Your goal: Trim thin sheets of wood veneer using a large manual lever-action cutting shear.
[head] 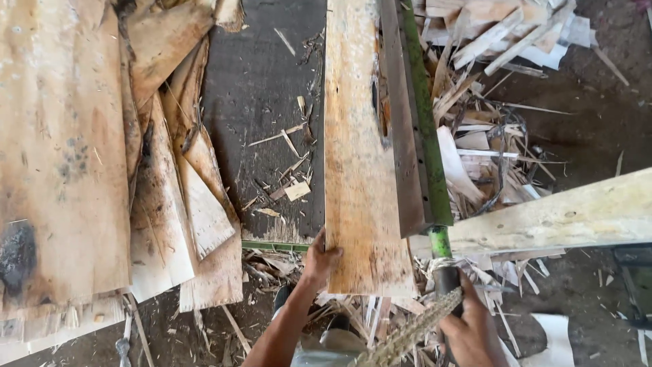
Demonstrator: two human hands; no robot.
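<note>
Left hand [318, 261] grips stained veneer strip [356, 156]; right hand [472, 329] clasps green lever handle [445, 272].

Tan, brown-stained veneer strip [360, 170], green bar [426, 122]

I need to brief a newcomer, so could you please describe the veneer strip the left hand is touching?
Start at the long green lever blade. The strip lies under it on the dark table, the left hand at its near corner. Unlike the stacked sheets, it lies alone.

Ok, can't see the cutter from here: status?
Left hand grips veneer sheet edge. Right hand on lever handle. Offcuts piled beyond blade.
</note>
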